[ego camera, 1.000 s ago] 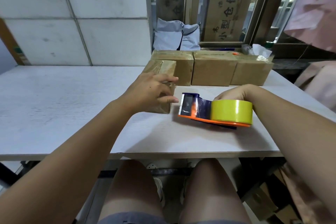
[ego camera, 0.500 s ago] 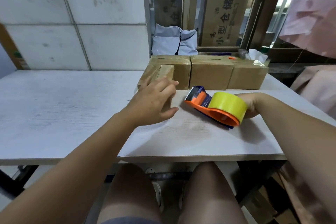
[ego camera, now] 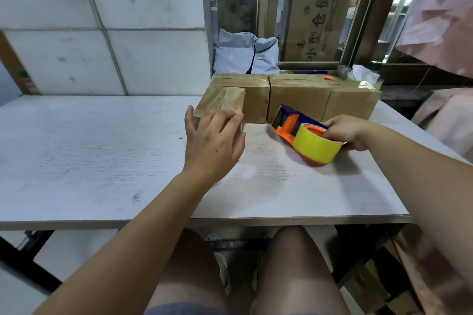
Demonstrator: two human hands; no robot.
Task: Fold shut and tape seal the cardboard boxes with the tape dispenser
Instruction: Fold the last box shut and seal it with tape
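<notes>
A small taped cardboard box (ego camera: 222,99) stands on the white table (ego camera: 89,151) in front of a row of three closed boxes (ego camera: 299,96). My left hand (ego camera: 212,140) lies against its near side with straight, spread fingers. My right hand (ego camera: 345,130) grips the orange and blue tape dispenser (ego camera: 302,133) with its yellow tape roll. The dispenser rests on the table just right of the small box, blade end pointing toward the boxes.
Grey plastic bags (ego camera: 245,52) lie behind the boxes against the tiled wall. A large printed carton (ego camera: 320,13) stands beyond a window frame. Pink cloth (ego camera: 445,20) hangs at the right. The table's near edge runs above my knees.
My left hand pushed the small box away toward the row of boxes. My right hand turned the dispenser and set it down further back on the table.
</notes>
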